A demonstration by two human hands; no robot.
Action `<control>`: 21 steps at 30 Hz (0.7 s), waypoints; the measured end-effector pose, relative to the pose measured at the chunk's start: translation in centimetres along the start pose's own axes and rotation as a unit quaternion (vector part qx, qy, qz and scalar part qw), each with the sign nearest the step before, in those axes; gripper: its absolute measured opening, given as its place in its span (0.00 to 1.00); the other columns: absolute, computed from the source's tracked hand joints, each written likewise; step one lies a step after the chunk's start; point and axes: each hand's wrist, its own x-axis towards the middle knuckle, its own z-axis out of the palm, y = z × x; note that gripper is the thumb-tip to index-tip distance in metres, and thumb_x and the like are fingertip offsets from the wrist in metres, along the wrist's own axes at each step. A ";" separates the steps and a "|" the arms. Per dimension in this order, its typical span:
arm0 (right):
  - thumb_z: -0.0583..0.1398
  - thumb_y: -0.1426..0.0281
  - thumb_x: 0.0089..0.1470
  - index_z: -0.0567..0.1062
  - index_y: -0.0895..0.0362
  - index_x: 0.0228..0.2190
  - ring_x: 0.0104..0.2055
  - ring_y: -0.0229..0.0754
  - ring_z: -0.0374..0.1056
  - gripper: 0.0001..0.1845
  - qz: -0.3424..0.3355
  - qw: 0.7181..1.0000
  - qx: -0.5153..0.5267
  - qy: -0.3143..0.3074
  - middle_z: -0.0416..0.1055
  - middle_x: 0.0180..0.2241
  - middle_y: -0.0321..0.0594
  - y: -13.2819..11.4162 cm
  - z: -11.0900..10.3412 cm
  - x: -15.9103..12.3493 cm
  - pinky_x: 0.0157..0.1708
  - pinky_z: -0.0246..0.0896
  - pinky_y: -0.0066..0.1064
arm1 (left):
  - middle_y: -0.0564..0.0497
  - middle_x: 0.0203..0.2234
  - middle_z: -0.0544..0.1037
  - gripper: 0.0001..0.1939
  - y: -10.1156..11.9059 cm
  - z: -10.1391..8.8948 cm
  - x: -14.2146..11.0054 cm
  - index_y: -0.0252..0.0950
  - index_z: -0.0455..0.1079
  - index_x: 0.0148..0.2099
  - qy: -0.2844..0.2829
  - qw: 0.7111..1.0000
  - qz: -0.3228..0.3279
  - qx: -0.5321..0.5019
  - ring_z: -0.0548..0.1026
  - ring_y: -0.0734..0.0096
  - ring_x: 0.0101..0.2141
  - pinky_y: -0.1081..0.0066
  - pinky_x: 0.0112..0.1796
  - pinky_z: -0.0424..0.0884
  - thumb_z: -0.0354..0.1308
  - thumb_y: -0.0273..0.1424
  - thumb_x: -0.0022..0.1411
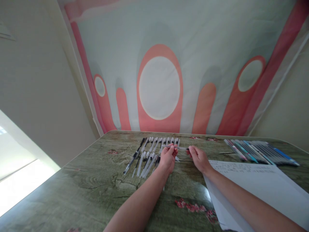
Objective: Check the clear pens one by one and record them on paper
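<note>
Above the table, a slim pen lies level between my two hands. My left hand pinches it toward its thin left end, which sticks out past the fingertips. At the dark right end, the fingers of my right hand are closed round it. Whether the pen is one piece or parts is too small to tell. Behind and beside my left hand lie white pen barrels and caps in a back row, with more white barrels in front. Dark, clear-ended pens lie at their left.
A sheet of paper with writing along its top lies under my right forearm. Several coloured and grey pens are lined up at the back right. The wood-patterned tabletop meets a pink and pale wall covering at its far edge.
</note>
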 end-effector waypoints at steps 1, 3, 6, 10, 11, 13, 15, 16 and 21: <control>0.47 0.60 0.57 0.68 0.56 0.28 0.26 0.40 0.64 0.16 -0.007 1.000 0.001 0.003 0.68 0.24 0.37 -0.1 0.0 0.0 0.28 0.57 0.30 | 0.47 0.30 0.74 0.05 0.1 0.0 0.0 0.30 0.64 0.36 0.005 1.000 0.002 -0.002 0.70 0.83 0.24 0.81 0.29 0.69 0.54 0.20 0.56; 0.48 0.60 0.56 0.67 0.55 0.31 0.28 0.40 0.64 0.13 -0.020 1.000 -0.006 0.002 0.68 0.26 0.37 -0.2 0.1 0.1 0.29 0.58 0.30 | 0.47 0.29 0.73 0.05 0.1 0.0 0.0 0.30 0.64 0.36 0.008 1.000 0.003 -0.002 0.70 0.83 0.24 0.81 0.29 0.69 0.53 0.19 0.56; 0.48 0.61 0.57 0.65 0.55 0.30 0.26 0.39 0.63 0.13 -0.027 0.999 -0.030 -0.002 0.66 0.24 0.36 0.0 0.1 0.2 0.29 0.57 0.30 | 0.47 0.30 0.73 0.05 0.0 -0.1 0.0 0.30 0.64 0.36 -0.005 1.000 -0.001 0.006 0.70 0.83 0.24 0.81 0.29 0.69 0.54 0.20 0.56; 0.47 0.60 0.57 0.65 0.55 0.26 0.24 0.39 0.61 0.15 -0.009 0.999 -0.051 0.004 0.64 0.21 0.35 0.4 0.0 0.2 0.27 0.55 0.30 | 0.48 0.30 0.73 0.06 -0.3 -0.1 -0.2 0.31 0.65 0.36 -0.012 1.000 -0.003 0.011 0.70 0.83 0.24 0.80 0.29 0.70 0.56 0.20 0.54; 0.46 0.60 0.58 0.65 0.55 0.26 0.23 0.39 0.61 0.16 -0.005 0.999 -0.050 0.005 0.64 0.20 0.35 0.4 0.0 0.2 0.27 0.55 0.30 | 0.48 0.30 0.73 0.06 -0.3 -0.1 -0.2 0.31 0.65 0.36 -0.011 1.000 -0.002 0.009 0.70 0.83 0.24 0.80 0.29 0.70 0.56 0.20 0.54; 0.45 0.61 0.58 0.65 0.55 0.25 0.24 0.39 0.62 0.17 -0.010 0.999 -0.046 0.003 0.65 0.20 0.35 0.3 -0.1 0.1 0.27 0.55 0.30 | 0.48 0.29 0.73 0.05 -0.3 0.0 -0.1 0.31 0.64 0.36 -0.006 1.000 0.002 0.005 0.70 0.83 0.24 0.80 0.29 0.69 0.55 0.20 0.55; 0.47 0.61 0.57 0.66 0.55 0.28 0.26 0.39 0.63 0.15 -0.028 0.999 -0.045 -0.004 0.66 0.23 0.36 0.1 -0.1 0.0 0.28 0.56 0.30 | 0.48 0.29 0.73 0.05 -0.2 0.0 0.0 0.31 0.64 0.36 0.003 1.000 0.006 0.000 0.70 0.83 0.24 0.80 0.29 0.69 0.55 0.20 0.55; 0.48 0.60 0.57 0.67 0.55 0.29 0.26 0.39 0.63 0.14 -0.037 0.998 -0.047 -0.007 0.67 0.25 0.37 0.0 0.0 0.0 0.28 0.56 0.30 | 0.47 0.29 0.73 0.04 -0.1 0.0 0.0 0.30 0.64 0.35 0.008 1.000 0.008 -0.002 0.70 0.83 0.24 0.80 0.29 0.69 0.55 0.20 0.55; 0.47 0.60 0.57 0.66 0.55 0.26 0.25 0.39 0.62 0.15 -0.058 0.996 -0.063 -0.021 0.66 0.22 0.36 -0.1 -0.1 0.0 0.27 0.56 0.30 | 0.48 0.29 0.73 0.05 0.1 0.0 0.0 0.30 0.64 0.35 0.000 1.000 0.005 -0.001 0.70 0.83 0.24 0.80 0.30 0.68 0.56 0.21 0.54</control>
